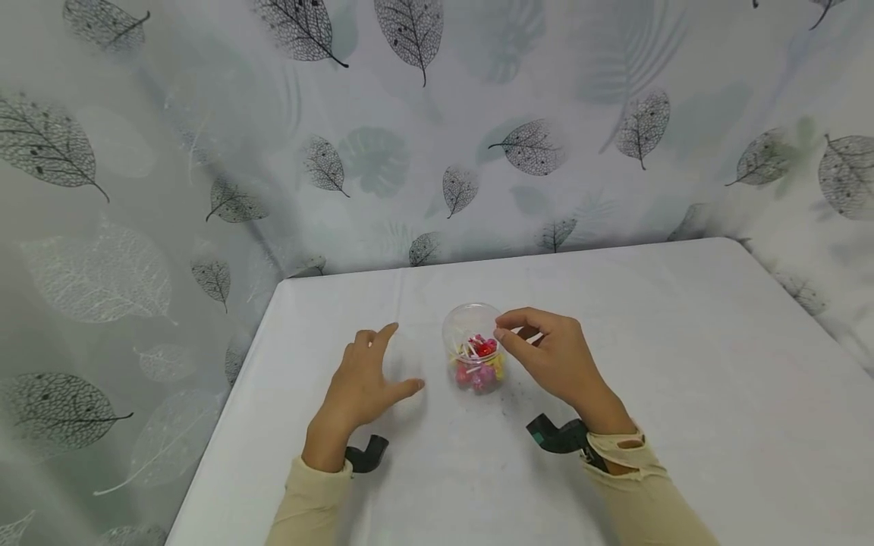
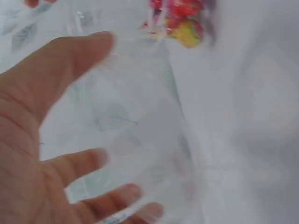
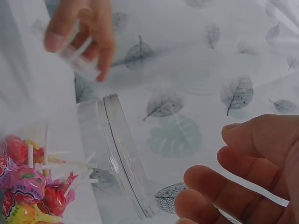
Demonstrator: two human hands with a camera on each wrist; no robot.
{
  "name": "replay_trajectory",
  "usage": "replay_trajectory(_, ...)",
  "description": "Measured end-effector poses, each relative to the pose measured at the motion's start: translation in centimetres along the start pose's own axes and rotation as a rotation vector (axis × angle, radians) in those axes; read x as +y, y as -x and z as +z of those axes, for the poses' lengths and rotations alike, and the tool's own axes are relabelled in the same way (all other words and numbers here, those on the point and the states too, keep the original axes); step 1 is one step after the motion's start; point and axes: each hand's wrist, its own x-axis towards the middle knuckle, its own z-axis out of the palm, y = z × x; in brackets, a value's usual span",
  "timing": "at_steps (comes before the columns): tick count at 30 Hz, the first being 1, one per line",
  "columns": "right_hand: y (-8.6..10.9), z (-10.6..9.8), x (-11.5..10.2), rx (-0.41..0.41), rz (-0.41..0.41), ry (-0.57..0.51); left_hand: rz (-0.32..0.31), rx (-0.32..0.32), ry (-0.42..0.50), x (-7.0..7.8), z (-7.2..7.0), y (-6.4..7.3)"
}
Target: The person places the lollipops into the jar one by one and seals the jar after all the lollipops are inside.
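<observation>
A clear round jar point(image 1: 456, 334) stands upright on the table with several wrapped lollipops point(image 1: 483, 373) inside, red, pink and yellow, their white sticks pointing up. To its left, my left hand point(image 1: 360, 379) holds a clear round lid point(image 2: 135, 116) by its edge, thumb and fingers spread wide around it. That lid barely shows in the head view. Beside the jar's right rim is my right hand point(image 1: 554, 350), its fingers loosely bent. In the right wrist view nothing lies between its fingers, which are apart from the jar's rim point(image 3: 126, 154).
A white cloth covers the table point(image 1: 683, 364). Behind and to the left hangs a leaf-patterned curtain point(image 1: 478, 136). Each wrist carries a dark camera mount, one of them the right mount point(image 1: 556, 436).
</observation>
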Motion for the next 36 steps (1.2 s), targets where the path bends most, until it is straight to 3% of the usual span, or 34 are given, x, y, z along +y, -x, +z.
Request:
replay_trajectory(5, 0.1, 0.0, -0.1, -0.009, 0.008, -0.015, 0.139, 0.147, 0.178, 1.8, -1.0, -1.0)
replay_trajectory(9, 0.2, 0.1, 0.0, -0.042, 0.001, -0.025, 0.217, 0.201, 0.357, 3.7, -1.4, -1.7)
replay_trajectory(17, 0.3, 0.3, 0.0, -0.188, -0.025, -0.101, 0.378, 0.185, 0.625, 7.0, -0.4, -2.7)
replay_trajectory(21, 0.2, 0.2, 0.1, -0.236, -0.026, -0.153, 0.514, 0.154, 0.755, 7.7, 0.6, -3.1)
replay_trajectory(24, 0.2, 0.2, 0.1, -0.244, -0.032, -0.16, 0.581, 0.123, 0.84, 7.8, 1.3, -3.4)
replay_trajectory(28, 0.2, 0.2, 0.3, -0.22, -0.035, -0.119, 0.574, 0.088, 0.854, 7.5, 1.8, -3.5)
replay_trajectory(36, -0.1, 0.0, 0.9, -0.14, -0.061, -0.047, 0.436, 0.04, 0.769, 6.0, 2.5, -3.7)
